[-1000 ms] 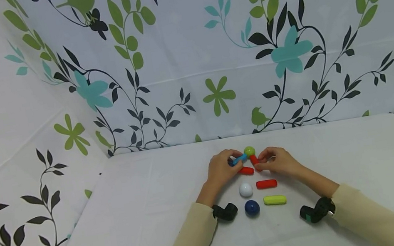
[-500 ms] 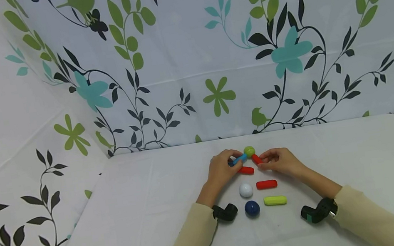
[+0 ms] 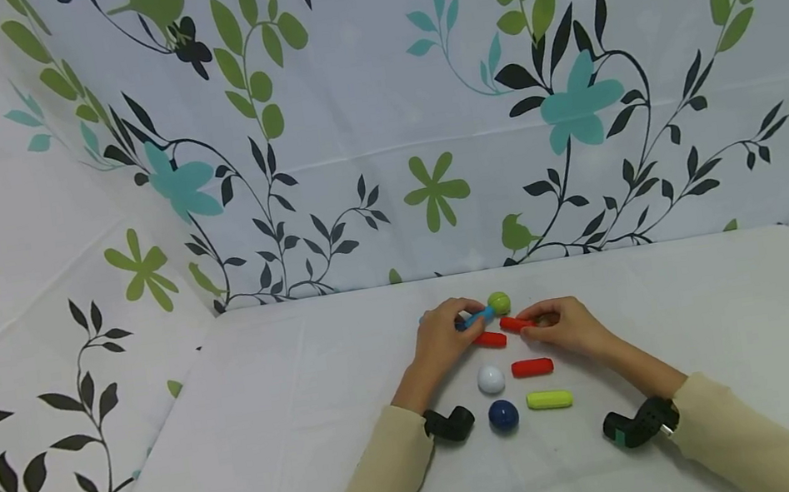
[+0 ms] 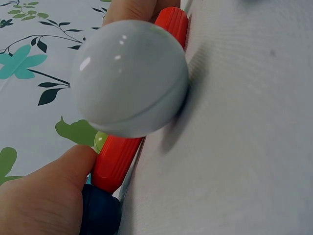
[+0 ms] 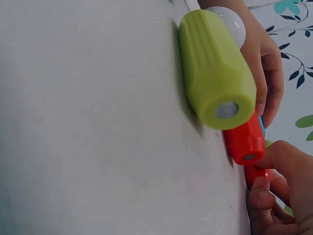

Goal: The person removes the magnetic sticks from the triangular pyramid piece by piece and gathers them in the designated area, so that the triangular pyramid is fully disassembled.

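Observation:
My left hand [image 3: 444, 331] holds a light blue magnetic rod [image 3: 479, 317], with a green ball [image 3: 498, 304] at its far end. A dark blue piece [image 4: 100, 210] shows beside the left thumb in the left wrist view. Between thumb and fingers, my right hand [image 3: 565, 327] pinches a red magnetic rod [image 3: 515, 324] just below the green ball. Whether that rod touches the ball, I cannot tell. A second red rod [image 3: 491, 340] lies by the left fingertips, partly hidden.
Nearer on the white table [image 3: 277, 431] lie a white ball [image 3: 491, 379], a dark blue ball [image 3: 503, 416], another red rod [image 3: 532, 367] and a yellow-green rod [image 3: 549, 400] with a metal disc in its end. A patterned cloth [image 3: 349, 135] hangs behind.
My right hand has moved slightly right and down, swinging the red rod from steep to nearly level. The left hand still holds the blue rod in place.

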{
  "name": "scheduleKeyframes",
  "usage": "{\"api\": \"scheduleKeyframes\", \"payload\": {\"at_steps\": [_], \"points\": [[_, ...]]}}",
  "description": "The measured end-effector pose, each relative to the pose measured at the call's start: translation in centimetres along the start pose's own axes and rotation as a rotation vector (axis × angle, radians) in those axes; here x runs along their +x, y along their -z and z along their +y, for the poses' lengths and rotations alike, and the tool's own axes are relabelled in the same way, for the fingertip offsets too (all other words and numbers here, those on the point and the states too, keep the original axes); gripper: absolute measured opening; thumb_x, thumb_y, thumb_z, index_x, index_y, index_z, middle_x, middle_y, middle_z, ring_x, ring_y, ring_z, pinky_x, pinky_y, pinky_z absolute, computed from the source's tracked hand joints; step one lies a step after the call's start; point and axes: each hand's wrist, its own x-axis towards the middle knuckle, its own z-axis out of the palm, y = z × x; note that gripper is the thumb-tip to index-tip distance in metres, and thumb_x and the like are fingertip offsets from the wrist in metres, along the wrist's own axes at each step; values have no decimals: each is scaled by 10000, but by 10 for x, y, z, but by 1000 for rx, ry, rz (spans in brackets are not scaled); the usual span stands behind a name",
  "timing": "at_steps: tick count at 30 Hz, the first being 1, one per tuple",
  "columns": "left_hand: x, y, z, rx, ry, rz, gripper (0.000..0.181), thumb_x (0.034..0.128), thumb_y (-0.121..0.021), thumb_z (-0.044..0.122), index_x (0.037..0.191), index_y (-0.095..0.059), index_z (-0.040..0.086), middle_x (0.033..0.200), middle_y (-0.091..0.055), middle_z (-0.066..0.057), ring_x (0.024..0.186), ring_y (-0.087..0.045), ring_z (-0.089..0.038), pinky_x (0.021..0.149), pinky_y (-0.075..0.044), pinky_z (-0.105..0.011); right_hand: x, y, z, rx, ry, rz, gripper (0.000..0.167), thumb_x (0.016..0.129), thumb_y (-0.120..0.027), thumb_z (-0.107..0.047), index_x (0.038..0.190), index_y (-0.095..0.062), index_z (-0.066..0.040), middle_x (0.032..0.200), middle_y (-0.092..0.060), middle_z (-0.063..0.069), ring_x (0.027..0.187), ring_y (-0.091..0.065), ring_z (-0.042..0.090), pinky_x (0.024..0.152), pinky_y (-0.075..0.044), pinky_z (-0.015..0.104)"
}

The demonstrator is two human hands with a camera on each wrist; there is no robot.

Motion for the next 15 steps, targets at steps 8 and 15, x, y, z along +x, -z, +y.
{"api": "scheduleKeyframes", "payload": {"at_steps": [8, 15], "points": [[-1, 0, 0, -5, -14, 8, 201, 926, -666, 239, 1108, -706, 166, 1084, -697, 22, 941, -644, -134, 911, -432, -367, -2, 2, 1, 18, -12, -7, 327, 896, -685, -123, 1173, -659, 48, 1004, -655, 136, 772, -530, 188, 596, -474, 204], [0, 0, 0, -12, -13, 10, 199, 925, -666, 231, 1107, -708, 162, 1079, -698, 18, 940, -643, -140, 915, -425, -373, -7, 7, 0, 16, -3, -16, 332, 902, -682, -138, 1186, -659, 33, 1024, -653, 134, 793, -526, 209, 600, -474, 206]]}}
